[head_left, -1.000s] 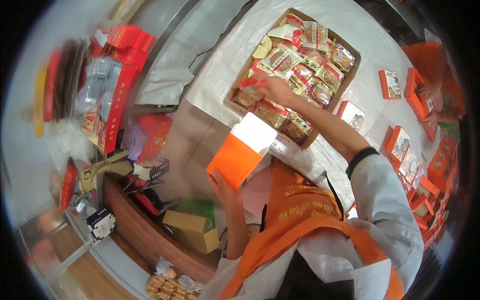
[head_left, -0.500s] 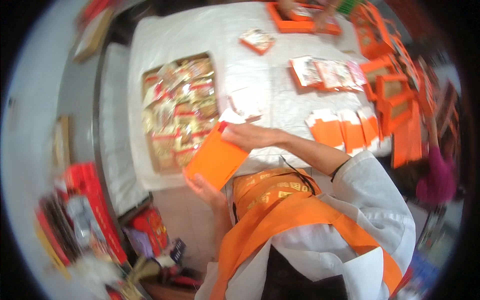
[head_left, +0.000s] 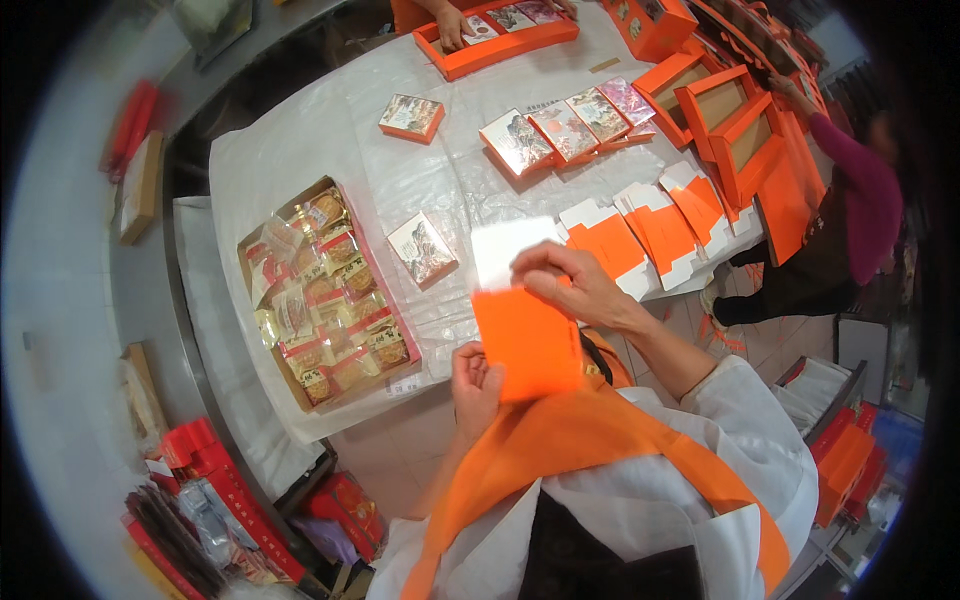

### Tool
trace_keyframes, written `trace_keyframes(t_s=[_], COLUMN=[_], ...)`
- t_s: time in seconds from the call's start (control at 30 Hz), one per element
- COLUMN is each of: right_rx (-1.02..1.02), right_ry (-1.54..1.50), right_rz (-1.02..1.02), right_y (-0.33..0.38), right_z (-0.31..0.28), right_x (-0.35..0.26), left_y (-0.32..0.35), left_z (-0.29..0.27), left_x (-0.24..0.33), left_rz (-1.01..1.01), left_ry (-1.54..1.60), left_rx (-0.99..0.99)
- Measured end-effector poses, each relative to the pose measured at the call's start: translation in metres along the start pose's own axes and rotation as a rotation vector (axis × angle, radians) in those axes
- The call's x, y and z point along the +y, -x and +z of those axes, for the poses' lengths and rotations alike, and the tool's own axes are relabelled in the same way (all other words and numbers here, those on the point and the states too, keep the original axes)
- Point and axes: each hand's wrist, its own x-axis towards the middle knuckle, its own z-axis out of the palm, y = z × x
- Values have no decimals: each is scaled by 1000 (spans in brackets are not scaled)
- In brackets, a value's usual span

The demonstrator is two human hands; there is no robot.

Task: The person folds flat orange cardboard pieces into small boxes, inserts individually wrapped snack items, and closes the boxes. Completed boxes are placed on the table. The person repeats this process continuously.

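In front of my apron is an orange carton (head_left: 528, 348), its white end flap (head_left: 508, 252) standing out at the far end. Curled fingers of my left hand (head_left: 476, 382) grip its near left edge. My right hand (head_left: 562, 280) lies closed over its far right corner, beside the flap. Further left is a shallow cardboard tray (head_left: 400, 362) filled with wrapped round pastries (head_left: 318, 290). A small printed box (head_left: 422, 248) rests between the tray and the carton. The inside of the carton is hidden.
Flat orange-and-white cartons (head_left: 655, 240) lie overlapped at the right. Behind them is a row of printed boxes (head_left: 517, 142), with a single box (head_left: 411, 117) to its left. Another person's hand (head_left: 453, 27) is at a long orange box (head_left: 500, 52). Orange frames (head_left: 735, 120) stack far right.
The carton has moved right, away from the pastry tray, and turned more upright. My right hand has shifted with it, and its white flap now shows fully. The whole view has turned.
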Motion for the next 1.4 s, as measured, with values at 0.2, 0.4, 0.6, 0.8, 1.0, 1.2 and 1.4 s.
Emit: trace_keyframes(t_s=[0.2,0.4,0.6,0.8,1.0,1.2,1.4], right_rx=[-139,122,371,263,237,326,179], right_ry=[-166,-143,-203,-593,-325,-559,-424], right_rz=[16,-151,-91,79,-81,-264,-161], right_y=[27,41,54,49,48,47,51], right_z=[-3,10,20,16,15,28,21], right_x=[7,17,19,13,16,27,19], left_y=[-6,-24,-17,-16,-12,-18,-15], left_z=[22,11,28,30,36,35,30], left_x=[28,44,36,40,42,46,54], left_rz=[204,358,430,421,449,674,536], left_ry=[-23,-298,-55,136,180,-9,-329], left_rx=[-10,-127,50,33,55,-12,4])
